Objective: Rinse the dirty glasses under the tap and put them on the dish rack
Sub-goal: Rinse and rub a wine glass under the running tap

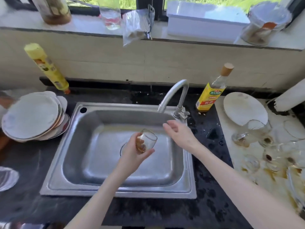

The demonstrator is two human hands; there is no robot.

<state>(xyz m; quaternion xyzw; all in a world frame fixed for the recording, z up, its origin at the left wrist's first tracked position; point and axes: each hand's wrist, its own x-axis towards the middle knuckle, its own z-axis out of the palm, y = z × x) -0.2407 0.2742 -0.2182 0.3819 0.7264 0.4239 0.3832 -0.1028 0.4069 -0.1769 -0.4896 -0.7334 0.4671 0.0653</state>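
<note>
My left hand grips a dirty glass with brown residue, tilted over the steel sink, below and left of the tap spout. My right hand hovers open with fingers spread, just below the tap's base and handle, holding nothing. No water is seen running. Several more dirty glasses with brown stains lie on the pale counter at the right. A dish rack is not clearly in view.
A stack of plates sits left of the sink. A yellow tube and a yellow-labelled bottle stand by the back wall. A white plate lies at right. Jars, a bag and a white box line the windowsill.
</note>
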